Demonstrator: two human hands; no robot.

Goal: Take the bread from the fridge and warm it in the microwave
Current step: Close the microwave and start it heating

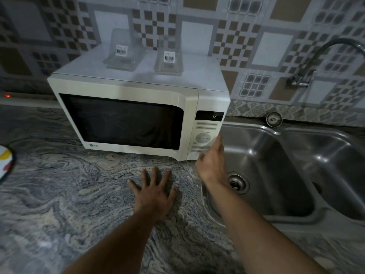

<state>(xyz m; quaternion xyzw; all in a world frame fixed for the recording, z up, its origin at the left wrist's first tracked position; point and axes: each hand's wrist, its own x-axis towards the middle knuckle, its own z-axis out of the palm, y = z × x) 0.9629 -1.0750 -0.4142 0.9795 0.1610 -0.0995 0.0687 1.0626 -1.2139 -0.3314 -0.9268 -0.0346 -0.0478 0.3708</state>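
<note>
A white microwave (126,91) stands on the marbled counter with its dark door closed. A green digit glows on its display (209,116). My right hand (212,162) reaches up to the control panel (203,139), with one straight finger at the panel's right edge by the round dial. My left hand (154,191) lies flat on the counter (69,194) in front of the microwave, fingers spread. No bread is visible; the dark door glass hides the inside.
Two clear plastic containers (120,54) (169,60) with barcode labels sit on the microwave. A steel double sink (296,171) and a tap (308,70) lie to the right. A patterned plate edge (6,161) shows at the far left.
</note>
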